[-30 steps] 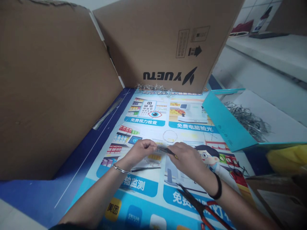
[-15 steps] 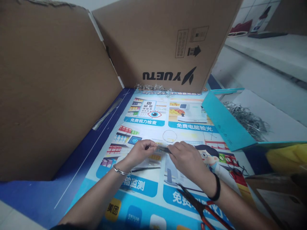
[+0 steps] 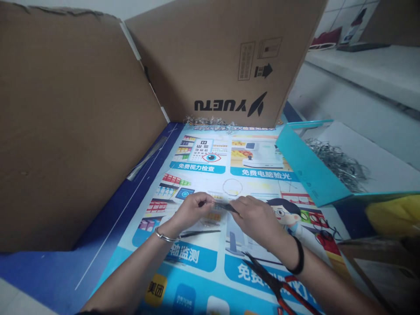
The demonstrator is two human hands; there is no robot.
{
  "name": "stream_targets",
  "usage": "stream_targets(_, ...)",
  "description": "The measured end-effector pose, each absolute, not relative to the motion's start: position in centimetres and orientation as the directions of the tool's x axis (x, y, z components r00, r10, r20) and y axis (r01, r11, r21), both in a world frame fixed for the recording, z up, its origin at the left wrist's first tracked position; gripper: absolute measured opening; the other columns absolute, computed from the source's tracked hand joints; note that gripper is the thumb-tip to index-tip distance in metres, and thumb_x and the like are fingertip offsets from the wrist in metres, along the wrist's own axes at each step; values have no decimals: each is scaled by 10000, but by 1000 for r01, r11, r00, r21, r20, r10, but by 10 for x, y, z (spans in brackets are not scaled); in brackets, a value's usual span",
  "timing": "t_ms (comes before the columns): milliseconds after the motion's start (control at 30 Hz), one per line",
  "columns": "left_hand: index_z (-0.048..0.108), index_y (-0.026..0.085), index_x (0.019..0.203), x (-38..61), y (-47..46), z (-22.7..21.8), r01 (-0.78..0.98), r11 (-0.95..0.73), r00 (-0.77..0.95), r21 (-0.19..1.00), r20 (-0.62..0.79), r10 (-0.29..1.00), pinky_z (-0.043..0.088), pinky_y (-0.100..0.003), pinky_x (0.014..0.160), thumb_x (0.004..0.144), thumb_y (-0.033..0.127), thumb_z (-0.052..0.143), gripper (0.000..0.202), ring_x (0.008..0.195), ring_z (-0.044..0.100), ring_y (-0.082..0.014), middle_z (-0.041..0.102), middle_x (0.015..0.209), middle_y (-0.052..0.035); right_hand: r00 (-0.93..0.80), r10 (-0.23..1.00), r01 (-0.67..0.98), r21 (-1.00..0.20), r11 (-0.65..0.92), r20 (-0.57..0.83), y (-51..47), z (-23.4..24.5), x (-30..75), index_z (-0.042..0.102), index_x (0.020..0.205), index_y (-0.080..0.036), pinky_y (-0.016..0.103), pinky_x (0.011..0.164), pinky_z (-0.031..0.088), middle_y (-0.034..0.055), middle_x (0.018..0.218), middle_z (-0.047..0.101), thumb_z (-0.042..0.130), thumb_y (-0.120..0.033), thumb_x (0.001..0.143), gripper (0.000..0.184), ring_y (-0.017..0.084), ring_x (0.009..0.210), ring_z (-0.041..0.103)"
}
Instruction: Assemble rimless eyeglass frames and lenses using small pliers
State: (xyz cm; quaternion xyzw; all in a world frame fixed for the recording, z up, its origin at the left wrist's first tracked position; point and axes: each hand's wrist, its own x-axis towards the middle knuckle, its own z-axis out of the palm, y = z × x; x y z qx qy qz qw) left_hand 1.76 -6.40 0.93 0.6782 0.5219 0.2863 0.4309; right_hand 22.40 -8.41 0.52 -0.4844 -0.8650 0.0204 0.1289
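Note:
My left hand (image 3: 192, 211) is closed in a pinch on the near end of something thin and wire-like, too small to make out. My right hand (image 3: 257, 216) is closed around slim dark metal tweezers (image 3: 229, 207), whose tip points left at the left hand's fingertips. Just beyond the hands lies a thin wire ring (image 3: 232, 187) on the printed sheet. Below the left hand is a thin dark strip (image 3: 201, 233), beside what looks like clear plastic. A red-handled cutting tool (image 3: 277, 284), its narrow jaws slightly apart, lies under the right forearm.
An open turquoise box (image 3: 311, 168) at right holds a tangle of thin silvery wire pieces (image 3: 341, 164). Tall cardboard panels (image 3: 210, 57) stand at left and back, with clear wiry bits (image 3: 210, 120) along the base. Thin black loops (image 3: 324, 232) lie at right, near something yellow (image 3: 393, 214).
The hands stay nearly in place; the tweezers' angle between them shifts slightly. The whole view has moved a little.

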Motion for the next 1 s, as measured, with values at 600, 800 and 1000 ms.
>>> stream_targets(600, 623, 151, 742, 15, -64, 10, 341, -10, 330, 940, -109, 938, 409, -236, 667, 781, 270, 569, 136, 697, 537, -127, 617, 732, -11, -458, 882, 776, -434, 457, 109, -80, 7, 226, 654, 879, -205, 239, 657, 411, 26, 831, 664, 505, -235, 843, 156, 157, 788, 605)
stream_targets(800, 636, 159, 839, 13, -66, 11, 171, 68, 342, 983, -124, 931, 411, -237, 704, 809, 335, 577, 188, 740, 529, -126, 602, 788, -15, -444, 885, 772, -440, 458, 141, -79, 2, 226, 647, 876, -194, 236, 670, 412, 31, 834, 664, 504, -227, 839, 152, 158, 796, 606)
stream_targets(1000, 645, 159, 847, 12, -66, 10, 145, 20, 287, 989, -61, 956, 411, -232, 688, 811, 382, 587, 234, 722, 524, -126, 602, 773, -20, -445, 879, 755, -455, 471, 172, -80, 3, 224, 657, 928, -213, 244, 682, 424, 24, 867, 683, 518, -218, 827, 172, 162, 811, 612)
